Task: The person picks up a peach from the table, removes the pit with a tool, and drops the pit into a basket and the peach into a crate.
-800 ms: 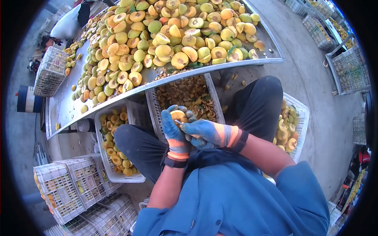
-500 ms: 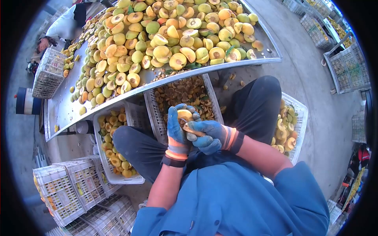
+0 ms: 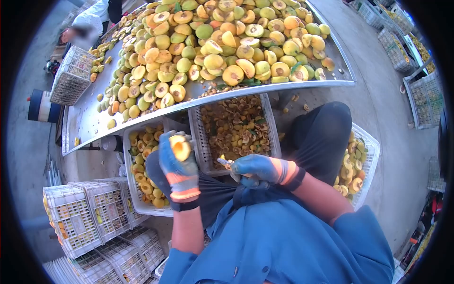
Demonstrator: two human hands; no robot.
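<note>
My left hand point(image 3: 178, 163), in a blue and orange glove, is closed around a yellow peach half point(image 3: 180, 147) whose cut face with a brownish hollow points up. It is above the inner edge of a white crate of peach halves point(image 3: 134, 191). My right hand point(image 3: 257, 170), gloved the same way, grips a small pitting knife point(image 3: 226, 163); only its tip end shows, with a yellowish bit on it, and the handle is hidden in the fist. Between and beyond my hands, a crate of brown pits and scraps point(image 3: 279, 142) stands under the table edge.
A metal table point(image 3: 326, 84) heaped with peach halves point(image 3: 213, 61) lies ahead. Another crate of halves point(image 3: 373, 163) is by my right knee. Stacked crates point(image 3: 90, 217) stand at lower left. A person point(image 3: 87, 26) is at the far left, near an upright crate point(image 3: 73, 75).
My hands were together at the peach half with the knife against it. Now they are apart: the left has moved left with the half, while the right keeps the knife. The view has shifted slightly.
</note>
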